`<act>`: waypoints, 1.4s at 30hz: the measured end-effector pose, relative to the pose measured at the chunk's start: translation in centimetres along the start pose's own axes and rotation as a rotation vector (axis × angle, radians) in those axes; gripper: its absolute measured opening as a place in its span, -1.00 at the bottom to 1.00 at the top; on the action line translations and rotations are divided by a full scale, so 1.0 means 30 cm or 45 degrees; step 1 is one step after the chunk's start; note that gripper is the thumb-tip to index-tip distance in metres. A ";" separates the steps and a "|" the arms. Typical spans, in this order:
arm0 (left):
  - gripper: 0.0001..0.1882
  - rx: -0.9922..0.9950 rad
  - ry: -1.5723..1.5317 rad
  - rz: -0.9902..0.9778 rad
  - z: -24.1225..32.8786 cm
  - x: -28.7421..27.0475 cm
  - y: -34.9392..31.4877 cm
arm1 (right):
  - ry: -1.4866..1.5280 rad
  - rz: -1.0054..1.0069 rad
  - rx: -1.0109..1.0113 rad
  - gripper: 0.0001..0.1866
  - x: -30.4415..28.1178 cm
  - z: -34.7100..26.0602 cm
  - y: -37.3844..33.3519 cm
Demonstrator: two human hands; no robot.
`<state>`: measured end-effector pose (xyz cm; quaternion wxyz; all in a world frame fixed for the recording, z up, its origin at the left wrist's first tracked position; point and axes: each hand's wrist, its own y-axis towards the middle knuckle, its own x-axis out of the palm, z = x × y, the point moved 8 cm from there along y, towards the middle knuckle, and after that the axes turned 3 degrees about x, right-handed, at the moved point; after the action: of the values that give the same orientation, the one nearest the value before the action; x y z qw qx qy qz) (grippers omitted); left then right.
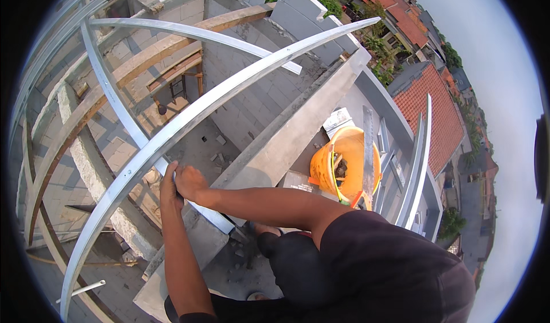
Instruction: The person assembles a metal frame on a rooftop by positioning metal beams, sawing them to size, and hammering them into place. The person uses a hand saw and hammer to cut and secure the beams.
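Observation:
My left hand [169, 190] is closed around the slanting silver metal channel [213, 215], just below where it meets a long silver channel [240, 78]. My right hand [191, 183] presses against the left one, its fingers curled into a fist over the same slanting piece. Whatever sits inside those right fingers is hidden; a small dark spot shows between the two hands. The long channel sweeps from the lower left to the upper right, with small screw heads along its face. The slanting channel's lower end lies by the grey concrete beam [286, 129].
An orange bucket [327, 168] with debris inside stands right of my arm, a handsaw [368, 151] upright against it. More metal channels [419, 162] lie at the right. Wooden beams [154, 51] cross an open drop to a rubble-strewn floor. Tiled roofs [427, 111] rise beyond.

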<state>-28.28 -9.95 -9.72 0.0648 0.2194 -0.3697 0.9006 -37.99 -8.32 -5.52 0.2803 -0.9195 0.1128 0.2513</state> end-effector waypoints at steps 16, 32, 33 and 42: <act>-0.53 0.166 0.047 0.262 0.015 0.001 -0.010 | 0.039 0.271 0.136 -0.35 -0.043 0.010 -0.010; -0.29 0.123 0.189 0.260 0.005 0.003 -0.015 | -0.164 0.195 -0.078 -0.44 -0.118 -0.028 -0.114; -0.25 0.054 0.256 0.253 -0.009 0.000 -0.024 | -0.187 0.212 -0.113 -0.44 -0.144 -0.006 -0.151; 0.01 0.129 0.252 0.090 -0.103 -0.030 0.100 | -0.324 0.290 -0.118 -0.64 -0.617 0.610 -0.909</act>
<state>-29.38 -9.92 -13.96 0.0579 0.1191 -0.3229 0.9371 -51.49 25.68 3.59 0.2193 -0.8736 0.1680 0.4007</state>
